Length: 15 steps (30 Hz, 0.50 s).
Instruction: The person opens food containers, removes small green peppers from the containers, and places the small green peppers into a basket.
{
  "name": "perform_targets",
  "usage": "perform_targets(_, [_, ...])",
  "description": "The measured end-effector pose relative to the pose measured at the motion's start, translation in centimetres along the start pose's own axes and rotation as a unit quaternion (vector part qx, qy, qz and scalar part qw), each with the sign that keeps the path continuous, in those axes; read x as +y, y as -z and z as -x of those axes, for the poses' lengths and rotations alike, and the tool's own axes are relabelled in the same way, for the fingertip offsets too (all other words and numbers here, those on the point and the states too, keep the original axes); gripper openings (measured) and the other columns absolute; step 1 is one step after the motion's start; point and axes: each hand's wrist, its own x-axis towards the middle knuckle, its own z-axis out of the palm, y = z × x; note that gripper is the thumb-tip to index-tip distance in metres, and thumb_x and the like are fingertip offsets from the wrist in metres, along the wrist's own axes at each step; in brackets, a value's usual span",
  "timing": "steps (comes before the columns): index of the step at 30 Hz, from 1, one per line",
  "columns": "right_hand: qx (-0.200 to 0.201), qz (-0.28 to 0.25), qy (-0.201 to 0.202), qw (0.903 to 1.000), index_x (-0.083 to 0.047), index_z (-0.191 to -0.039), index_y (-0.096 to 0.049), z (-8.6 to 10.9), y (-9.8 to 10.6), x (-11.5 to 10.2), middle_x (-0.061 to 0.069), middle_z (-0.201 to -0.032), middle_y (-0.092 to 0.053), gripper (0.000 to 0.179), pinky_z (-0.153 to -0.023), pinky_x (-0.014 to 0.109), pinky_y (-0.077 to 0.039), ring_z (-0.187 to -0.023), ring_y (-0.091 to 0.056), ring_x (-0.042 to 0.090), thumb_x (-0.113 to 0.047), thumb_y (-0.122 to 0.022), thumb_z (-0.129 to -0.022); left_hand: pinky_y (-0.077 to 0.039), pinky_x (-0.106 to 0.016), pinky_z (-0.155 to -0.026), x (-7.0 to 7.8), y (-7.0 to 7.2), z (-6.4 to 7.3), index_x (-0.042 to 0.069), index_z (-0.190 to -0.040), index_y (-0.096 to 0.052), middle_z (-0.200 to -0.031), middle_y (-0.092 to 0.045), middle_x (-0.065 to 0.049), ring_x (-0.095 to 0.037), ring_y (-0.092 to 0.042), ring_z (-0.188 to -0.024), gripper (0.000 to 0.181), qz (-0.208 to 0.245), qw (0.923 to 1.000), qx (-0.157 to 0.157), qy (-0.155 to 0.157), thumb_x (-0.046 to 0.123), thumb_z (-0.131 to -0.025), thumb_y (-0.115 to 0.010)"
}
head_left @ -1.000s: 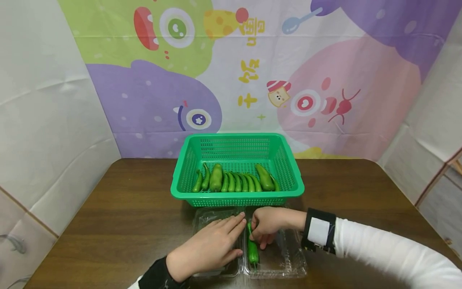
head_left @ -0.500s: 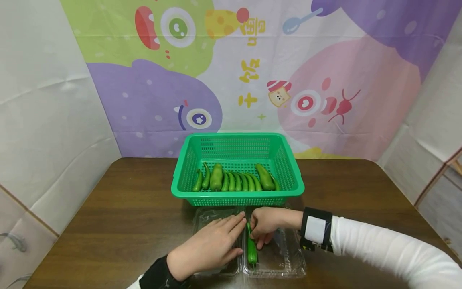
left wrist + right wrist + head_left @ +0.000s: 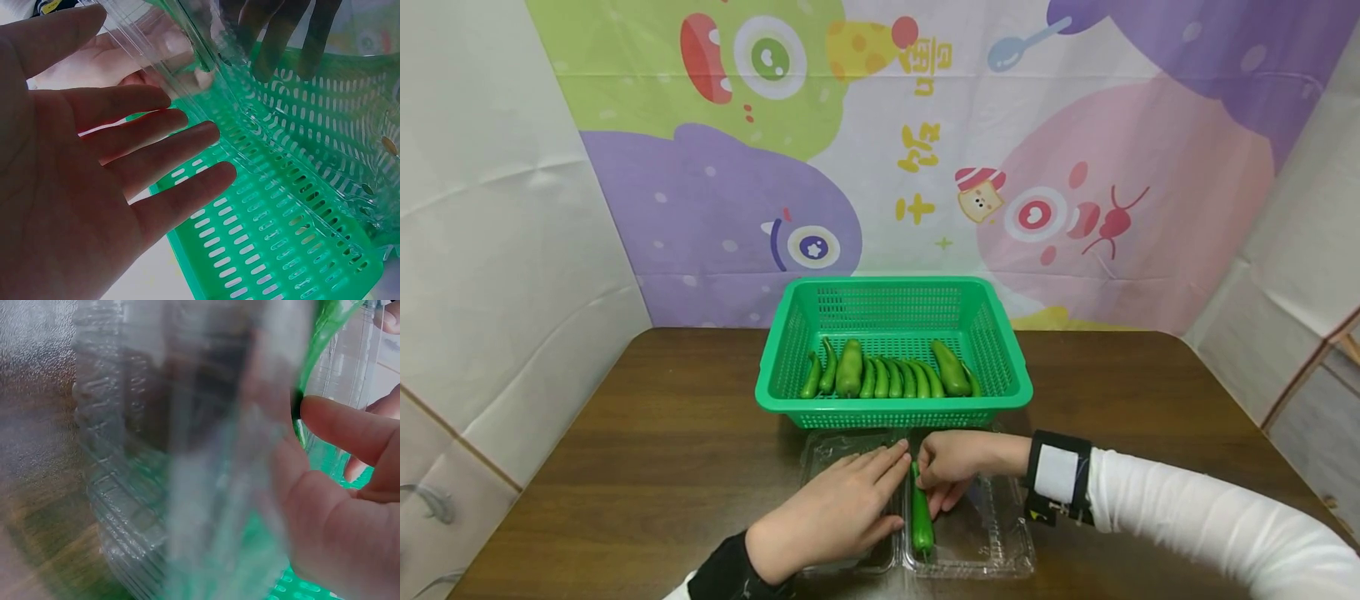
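A clear plastic clamshell box (image 3: 1000, 557) lies unfolded in front of the basket, its two halves side by side. Along the inner left side of its right half lies a long green chili pepper (image 3: 922, 527). My right hand (image 3: 958, 465) pinches the upper end of this pepper between thumb and fingers; in the right wrist view the thumb touches the green chili pepper (image 3: 325, 337) behind blurred plastic. With fingers straight, my left hand (image 3: 842, 512) rests over the left half, fingertips at the fold. The left wrist view shows the left hand's palm (image 3: 69, 169) holding nothing.
Behind the box stands a green plastic basket (image 3: 895, 406) with a row of several peppers, two of them thicker (image 3: 849, 369). The brown wooden table (image 3: 662, 467) extends to both sides. A cartoon-printed cloth (image 3: 925, 250) hangs at the back.
The pepper and my right hand have shifted slightly left, toward the fold of the box. My left hand stays where it was.
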Motion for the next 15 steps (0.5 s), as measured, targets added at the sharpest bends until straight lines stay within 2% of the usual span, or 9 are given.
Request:
perform_targets(6, [0.002,-0.017,-0.005,0.9998,0.0,-0.08,-0.067,-0.16,0.1,0.13,0.02,-0.079,-0.072,0.02,-0.064,0.03,-0.058,-0.065,-0.07,0.019,-0.005,-0.054,-0.094,-0.046,-0.039,-0.1,-0.04,-0.03,0.03,0.005,-0.145,-0.039,-0.151,-0.036,-0.012,-0.025,-0.047,-0.13,0.066,0.001,1.0,-0.001,0.001,0.046,-0.095,-0.054])
perform_targets(15, [0.027,-0.066,-0.01,0.9974,-0.001,-0.093,-0.058,-0.17,0.29,0.18,0.015,-0.08,-0.068,0.003,-0.064,0.031,-0.058,-0.067,-0.069,0.019,-0.003,-0.057,-0.091,-0.046,-0.039,-0.1,-0.07,-0.08,0.11,0.004,-0.144,-0.04,-0.15,-0.037,-0.012,-0.025,-0.048,-0.129,0.066,-0.002,1.0,0.005,0.0,0.045,-0.094,-0.054])
